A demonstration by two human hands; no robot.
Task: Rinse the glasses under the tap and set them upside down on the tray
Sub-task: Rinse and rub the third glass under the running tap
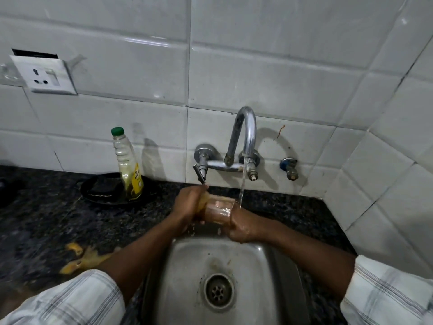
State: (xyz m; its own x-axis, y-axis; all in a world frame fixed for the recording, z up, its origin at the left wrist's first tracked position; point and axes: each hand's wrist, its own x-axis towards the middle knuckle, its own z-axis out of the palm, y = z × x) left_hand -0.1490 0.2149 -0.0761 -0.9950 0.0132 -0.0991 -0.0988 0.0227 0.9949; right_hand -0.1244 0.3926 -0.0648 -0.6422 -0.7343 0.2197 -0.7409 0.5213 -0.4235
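Dark bench [46, 219], steel sink [187, 266] at six o'clock, tap [243, 127] at twelve, running. Both the left hand [187, 205] and right hand [243, 226] have their grip clamped on one glass [218, 208], sideways above the sink, stream [242, 184] hitting its three-o'clock rim. Mid-rinse, I'd say; no upturned glass, no tray in sight.

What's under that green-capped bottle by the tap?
The bottle stands in a shallow black dish on the counter, beside a dark scrub pad. The dish's floor beneath its base is hidden.
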